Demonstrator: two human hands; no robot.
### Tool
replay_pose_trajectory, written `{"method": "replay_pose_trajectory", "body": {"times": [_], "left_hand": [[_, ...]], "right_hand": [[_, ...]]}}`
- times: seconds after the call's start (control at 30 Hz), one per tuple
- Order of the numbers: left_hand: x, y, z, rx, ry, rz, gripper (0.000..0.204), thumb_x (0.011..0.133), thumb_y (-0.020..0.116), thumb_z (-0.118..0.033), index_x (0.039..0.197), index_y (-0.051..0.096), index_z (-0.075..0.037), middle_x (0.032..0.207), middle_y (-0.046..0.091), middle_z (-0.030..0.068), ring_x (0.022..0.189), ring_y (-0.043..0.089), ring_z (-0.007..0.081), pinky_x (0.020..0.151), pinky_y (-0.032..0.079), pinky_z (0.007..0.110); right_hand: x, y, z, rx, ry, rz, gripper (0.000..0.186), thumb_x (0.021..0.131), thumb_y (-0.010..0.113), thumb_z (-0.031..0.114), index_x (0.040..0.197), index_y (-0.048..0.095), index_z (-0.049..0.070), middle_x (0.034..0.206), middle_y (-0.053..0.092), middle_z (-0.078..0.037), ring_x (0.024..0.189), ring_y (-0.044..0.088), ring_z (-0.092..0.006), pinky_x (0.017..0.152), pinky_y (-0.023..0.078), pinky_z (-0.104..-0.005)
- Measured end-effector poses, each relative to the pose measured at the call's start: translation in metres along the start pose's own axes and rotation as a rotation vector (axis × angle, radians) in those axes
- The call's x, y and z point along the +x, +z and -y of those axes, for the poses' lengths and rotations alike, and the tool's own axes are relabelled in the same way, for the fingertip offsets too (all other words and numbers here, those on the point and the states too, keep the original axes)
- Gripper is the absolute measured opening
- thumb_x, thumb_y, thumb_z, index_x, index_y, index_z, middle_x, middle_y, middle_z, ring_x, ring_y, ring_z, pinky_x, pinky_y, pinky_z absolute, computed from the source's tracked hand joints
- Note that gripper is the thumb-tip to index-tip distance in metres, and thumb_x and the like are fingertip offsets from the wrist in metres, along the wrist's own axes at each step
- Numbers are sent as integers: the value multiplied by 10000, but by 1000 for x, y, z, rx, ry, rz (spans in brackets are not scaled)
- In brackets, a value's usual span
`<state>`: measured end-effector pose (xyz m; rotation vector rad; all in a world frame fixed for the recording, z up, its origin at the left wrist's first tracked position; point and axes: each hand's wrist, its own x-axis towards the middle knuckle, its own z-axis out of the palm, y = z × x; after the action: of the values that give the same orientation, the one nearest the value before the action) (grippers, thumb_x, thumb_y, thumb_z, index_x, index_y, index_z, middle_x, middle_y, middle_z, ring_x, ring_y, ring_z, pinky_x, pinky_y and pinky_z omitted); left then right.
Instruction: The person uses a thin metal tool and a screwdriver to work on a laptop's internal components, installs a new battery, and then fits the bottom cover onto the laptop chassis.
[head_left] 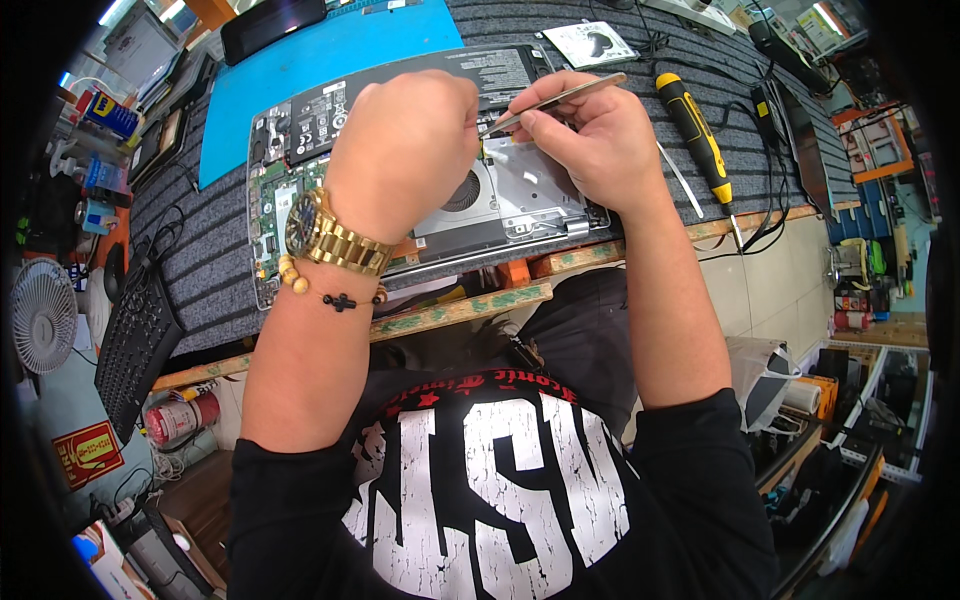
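An opened laptop (545, 215) lies on the bench with its inner parts bare: a black battery (318, 118), a green circuit board (268, 208) and a round cooling fan (463, 192). My right hand (605, 140) grips slim metal tweezers (562, 99), their tip pointing left and down at the laptop's middle. Over the laptop, just left of that tip, my left hand (405, 150) is closed with its back toward me. Its fingertips are mostly hidden, so anything they pinch does not show. A gold watch (335, 240) sits on my left wrist.
To the right lies a yellow and black screwdriver (693, 135) beside black cables. A hard drive (590, 44) rests behind the laptop. A blue mat (350, 45) lies partly under the laptop; a black keyboard (135, 340) stands far left. The bench's wooden edge (465, 314) runs in front.
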<state>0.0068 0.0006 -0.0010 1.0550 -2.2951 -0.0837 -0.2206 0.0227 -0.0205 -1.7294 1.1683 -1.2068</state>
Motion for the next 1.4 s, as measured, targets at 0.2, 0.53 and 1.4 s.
{"method": "replay_pose_trajectory", "body": {"times": [0.2,0.53,1.4], "left_hand": [[-2,1,-10,135,49,-36,82,893,737,-68,832,699,-28,840,722,164,801,712,408,720,560,501],[-4,5,-20,273,92,-8,61,905,735,-88,874,697,-52,879,706,107,911,723,349,842,545,483],[1,-13,9,-37,-129,-10,95,891,779,-87,904,778,8,836,755,176,755,739,349,712,587,424]], "right_hand": [[1,2,-4,56,-32,-16,150,988,765,101,1094,808,5,901,829,-47,809,748,-76,723,579,-252],[2,-3,2,-24,54,46,168,1009,739,21,1161,761,-46,1026,826,-106,935,795,-140,855,624,-279],[2,-2,-3,46,12,40,161,971,752,93,1083,806,-8,941,841,-70,864,774,-104,781,601,-270]]}}
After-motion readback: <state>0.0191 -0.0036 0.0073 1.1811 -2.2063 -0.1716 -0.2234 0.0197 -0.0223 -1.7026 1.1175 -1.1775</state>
